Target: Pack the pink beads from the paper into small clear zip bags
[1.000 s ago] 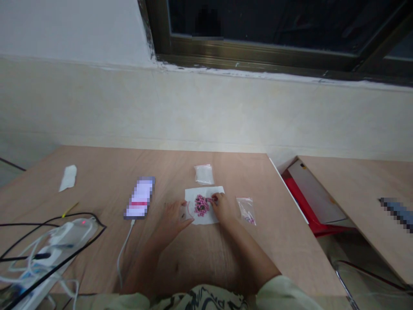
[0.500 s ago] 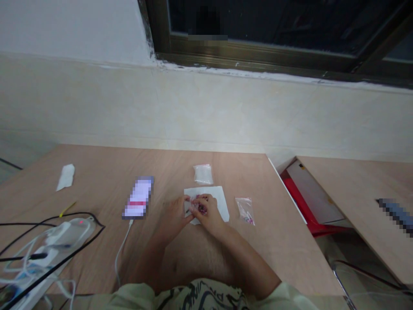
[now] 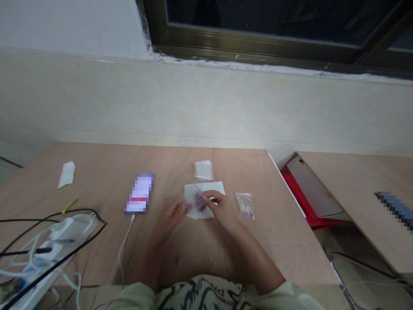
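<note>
My right hand (image 3: 222, 209) pinches a small clear zip bag (image 3: 199, 196) by its red-lined edge, over a white sheet of paper (image 3: 214, 187). Small dark pink and red pieces, perhaps beads, show in or under the bag; I cannot tell which. At the paper's left edge is my left hand (image 3: 177, 212), apart from the bag, its fingers loosely curled and blurred by motion. Nothing shows in its fingers. Another clear zip bag (image 3: 245, 206) with a few pink pieces at its bottom lies right of the paper. Behind the paper lies a zip bag with whitish contents (image 3: 203, 170).
A phone (image 3: 139, 193) with a white cable lies to the left. A power strip (image 3: 72, 234) with tangled cords fills the left front. A white paper scrap (image 3: 66, 174) lies at the back left. Past the table's right edge are a red chair (image 3: 303, 206) and a second table (image 3: 355, 172).
Both hands were together over the pink pieces on the paper. Now my left hand has drawn back to the left, and my right hand holds the bag by its edge. The view has shifted slightly.
</note>
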A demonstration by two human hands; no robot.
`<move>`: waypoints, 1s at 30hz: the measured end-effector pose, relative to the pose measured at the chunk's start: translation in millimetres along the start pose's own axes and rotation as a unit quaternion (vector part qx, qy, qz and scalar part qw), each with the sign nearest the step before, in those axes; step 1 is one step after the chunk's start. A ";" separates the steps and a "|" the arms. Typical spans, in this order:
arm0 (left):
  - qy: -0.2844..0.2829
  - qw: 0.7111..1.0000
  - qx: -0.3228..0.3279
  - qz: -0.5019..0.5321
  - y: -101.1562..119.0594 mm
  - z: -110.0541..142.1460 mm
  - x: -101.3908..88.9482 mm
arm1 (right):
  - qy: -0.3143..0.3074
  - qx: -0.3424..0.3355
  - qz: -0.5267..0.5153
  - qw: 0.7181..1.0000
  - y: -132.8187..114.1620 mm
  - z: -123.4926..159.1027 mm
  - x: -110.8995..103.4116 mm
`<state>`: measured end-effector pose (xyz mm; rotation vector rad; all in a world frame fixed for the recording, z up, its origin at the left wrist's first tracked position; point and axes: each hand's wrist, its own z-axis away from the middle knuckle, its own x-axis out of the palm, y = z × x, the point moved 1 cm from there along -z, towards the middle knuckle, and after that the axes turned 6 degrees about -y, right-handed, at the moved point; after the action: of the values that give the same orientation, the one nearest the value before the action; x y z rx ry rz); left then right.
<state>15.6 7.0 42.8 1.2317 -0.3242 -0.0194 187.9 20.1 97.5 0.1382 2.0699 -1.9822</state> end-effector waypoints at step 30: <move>0.011 0.981 -0.013 0.195 0.7 0.9 -4.1 | -0.019 0.080 0.346 0.935 17.8 -21.4 -16.7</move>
<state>11.4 7.3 42.7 1.1237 -0.5408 0.3262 205.7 44.3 85.2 0.7415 1.5220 -1.6678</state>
